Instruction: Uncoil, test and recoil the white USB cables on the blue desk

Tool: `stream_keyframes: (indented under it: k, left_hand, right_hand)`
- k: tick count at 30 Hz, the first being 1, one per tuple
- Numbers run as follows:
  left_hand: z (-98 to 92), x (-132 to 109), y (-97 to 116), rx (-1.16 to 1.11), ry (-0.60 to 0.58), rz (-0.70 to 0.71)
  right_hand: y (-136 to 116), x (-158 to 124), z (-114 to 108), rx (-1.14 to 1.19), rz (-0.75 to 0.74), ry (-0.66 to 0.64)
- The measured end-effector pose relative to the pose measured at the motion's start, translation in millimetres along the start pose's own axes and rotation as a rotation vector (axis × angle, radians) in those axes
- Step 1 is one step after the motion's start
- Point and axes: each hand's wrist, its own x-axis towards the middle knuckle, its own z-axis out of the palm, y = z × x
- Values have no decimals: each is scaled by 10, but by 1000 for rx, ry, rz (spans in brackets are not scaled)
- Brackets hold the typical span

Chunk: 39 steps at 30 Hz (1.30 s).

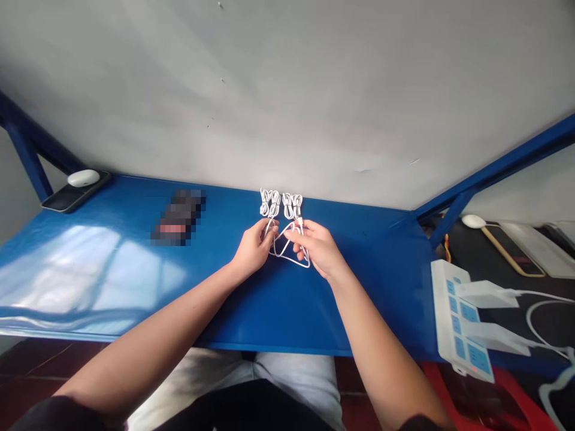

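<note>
A thin white charging cable [291,260] hangs in loose loops between my two hands, above the blue table [251,311]. My left hand [256,246] pinches the cable's left side between thumb and fingers. On the other side, my right hand [318,246] grips it near a white plug end [300,222]. Just beyond my fingers, coiled white cables [269,202] lie in bundles against the wall, with more coiled bundles [292,205] beside them to the right. Dark ties appear around their middles.
A blurred dark item [179,216] lies left on the table. Farther left, a white mouse-like object [83,178] rests on a black tray [67,199]. At right stands a white power strip [444,311] with two chargers plugged in, and phones [516,250] behind it.
</note>
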Motion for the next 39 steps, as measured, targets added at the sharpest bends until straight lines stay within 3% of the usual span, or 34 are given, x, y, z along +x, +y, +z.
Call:
stream_keyframes:
  k: [5,11,17,21,23,27,30,34,36,39]
  left_hand:
    - [9,-26,52,77,28,58]
    - [82,-45,54,-9,91,112]
    - [126,-44,77,-406,-23,-95]
    - [92,-25,131,-515,-51,-212]
    - [40,-8,137,-422,-51,-208]
    - [-108,34,104,-13,-21,-89]
    - [-192,50,77,172,-171,26]
    - [-196,41,59,304,-371,91]
    - [-169,28,64,320,-379,84]
    - [-137,-1,99,165,-374,53]
  right_hand:
    - [10,-35,54,-60,-19,20]
    - [71,-58,179,-7,-24,13]
    - [148,-60,270,41,-117,59]
    - [112,-36,213,177,-92,30]
    - [75,-15,141,255,-84,66]
    - [-25,7,-40,372,-122,162]
    - [-97,-5,-134,415,-147,187]
    - [-136,-32,-155,391,-138,169]
    - [-140,-46,-143,353,-137,152]
    - [-155,-67,-135,298,-139,160]
